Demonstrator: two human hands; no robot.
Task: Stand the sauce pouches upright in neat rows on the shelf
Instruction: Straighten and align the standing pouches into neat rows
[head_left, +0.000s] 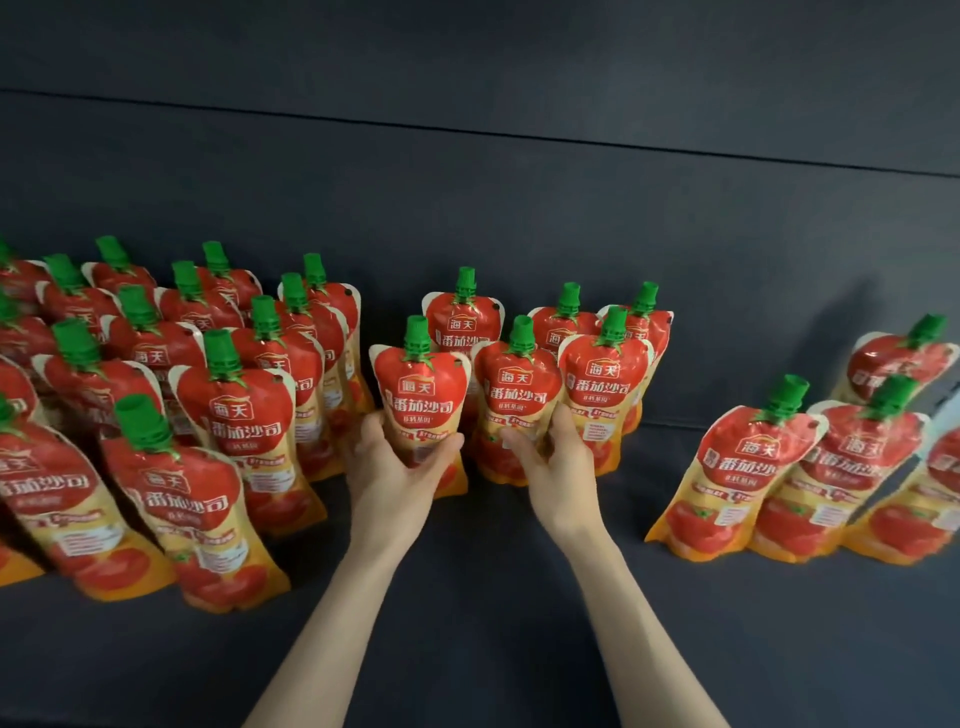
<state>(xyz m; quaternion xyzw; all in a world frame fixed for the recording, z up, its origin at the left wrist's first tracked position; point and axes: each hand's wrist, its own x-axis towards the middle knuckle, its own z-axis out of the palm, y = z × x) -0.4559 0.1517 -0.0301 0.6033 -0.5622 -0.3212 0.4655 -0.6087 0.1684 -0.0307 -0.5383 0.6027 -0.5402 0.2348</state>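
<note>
Both forearms stretch forward over the dark shelf. The left grip is clamped round the lower half of an upright red-and-yellow, green-capped plastic sauce pouch. The right grip clasps the neighbouring pouch just beside it, mid-shelf.

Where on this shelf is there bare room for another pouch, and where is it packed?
Bare shelf lies between the middle cluster and the right group, also in front around the forearms and behind every row. The left block is crowded, close beside the left hand.
</note>
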